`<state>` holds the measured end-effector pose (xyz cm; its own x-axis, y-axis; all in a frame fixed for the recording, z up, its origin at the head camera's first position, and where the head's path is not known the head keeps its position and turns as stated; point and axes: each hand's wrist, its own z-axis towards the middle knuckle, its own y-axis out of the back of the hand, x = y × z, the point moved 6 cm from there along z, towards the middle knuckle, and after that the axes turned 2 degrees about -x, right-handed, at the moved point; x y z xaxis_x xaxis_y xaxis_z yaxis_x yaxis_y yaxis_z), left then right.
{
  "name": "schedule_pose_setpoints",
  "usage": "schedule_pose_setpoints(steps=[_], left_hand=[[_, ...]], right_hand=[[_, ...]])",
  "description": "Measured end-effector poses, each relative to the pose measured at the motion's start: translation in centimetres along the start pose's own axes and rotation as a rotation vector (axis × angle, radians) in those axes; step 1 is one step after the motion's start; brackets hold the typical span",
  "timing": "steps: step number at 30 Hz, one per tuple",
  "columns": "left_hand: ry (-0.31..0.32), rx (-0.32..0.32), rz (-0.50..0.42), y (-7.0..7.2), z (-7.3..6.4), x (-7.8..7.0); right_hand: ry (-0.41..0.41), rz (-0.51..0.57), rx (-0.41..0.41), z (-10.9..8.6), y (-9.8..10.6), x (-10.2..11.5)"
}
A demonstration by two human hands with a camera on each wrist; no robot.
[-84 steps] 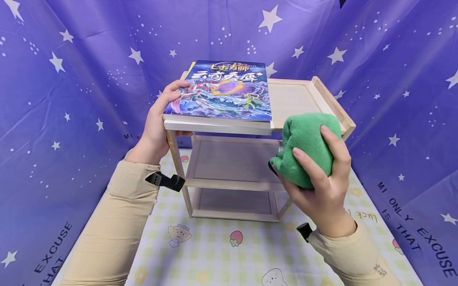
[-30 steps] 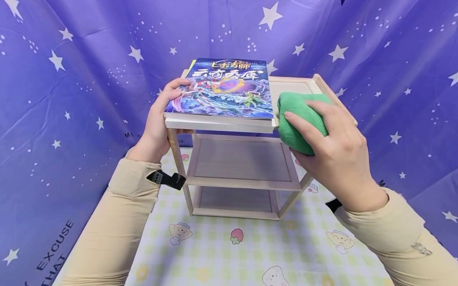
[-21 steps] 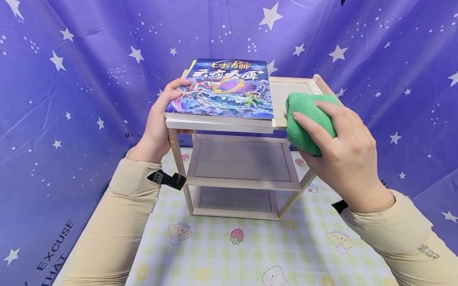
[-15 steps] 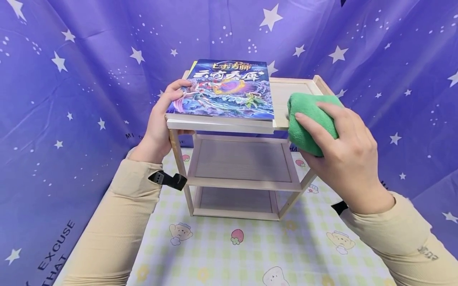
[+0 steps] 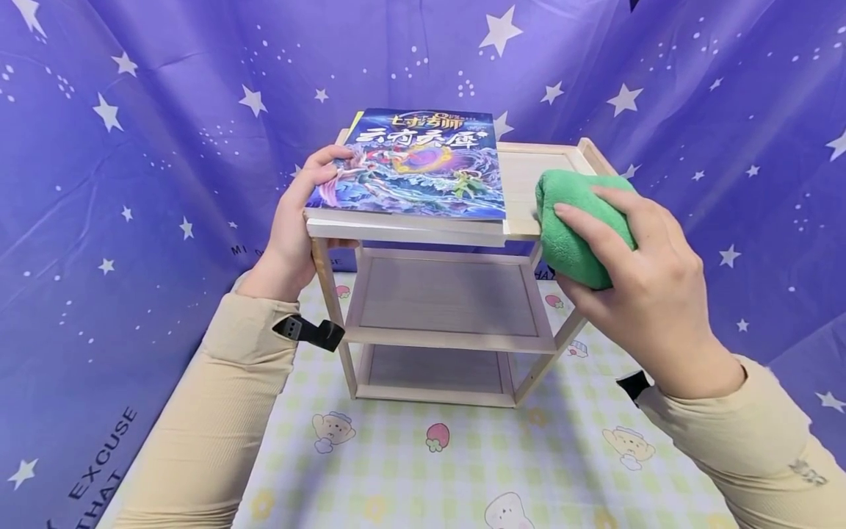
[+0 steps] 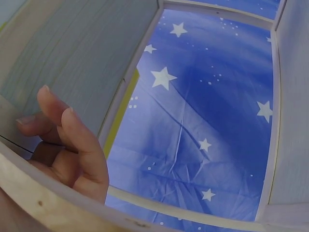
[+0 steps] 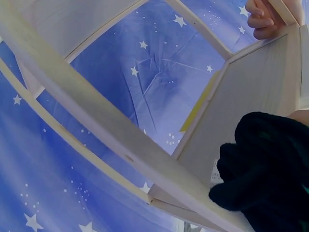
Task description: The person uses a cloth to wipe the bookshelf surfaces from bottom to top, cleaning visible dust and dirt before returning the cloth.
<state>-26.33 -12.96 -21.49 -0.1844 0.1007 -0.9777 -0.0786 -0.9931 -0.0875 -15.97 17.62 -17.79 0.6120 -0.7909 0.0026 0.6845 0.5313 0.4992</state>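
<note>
In the head view, my left hand grips the upper left corner of a three-tier wooden shelf. Some of its fingers lie by the left edge of a book with a blue illustrated cover, and in the left wrist view others curl under the top board. My right hand holds a green plush bundle at the shelf's top right front edge. Whether the bundle touches the board cannot be told. Its underside looks dark and lobed in the right wrist view; its exact kind is unclear.
A yellow edge shows beneath the book's left side. The top tier has a raised wooden side rail at the right. Under the shelf lies a checked tablecloth; purple starry curtains enclose the back and sides.
My right hand has raised the green plush bundle from in front of the top tier to its front edge, then shifted it slightly right. My left hand and the book have stayed in place.
</note>
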Motion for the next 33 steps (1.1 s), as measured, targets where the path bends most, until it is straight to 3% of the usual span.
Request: schedule_pose_setpoints(steps=[20,27,33], left_hand=[[-0.015,0.005,-0.048,-0.1,0.1,-0.1],[-0.017,0.000,-0.045,-0.1,0.2,-0.1],[-0.015,-0.005,-0.041,-0.1,0.2,0.0]], right_hand=[[0.052,0.026,-0.095,0.0,-1.4,1.4],[0.067,0.036,-0.064,0.5,-1.7,1.9],[0.082,0.008,0.028,1.2,-1.6,2.0]])
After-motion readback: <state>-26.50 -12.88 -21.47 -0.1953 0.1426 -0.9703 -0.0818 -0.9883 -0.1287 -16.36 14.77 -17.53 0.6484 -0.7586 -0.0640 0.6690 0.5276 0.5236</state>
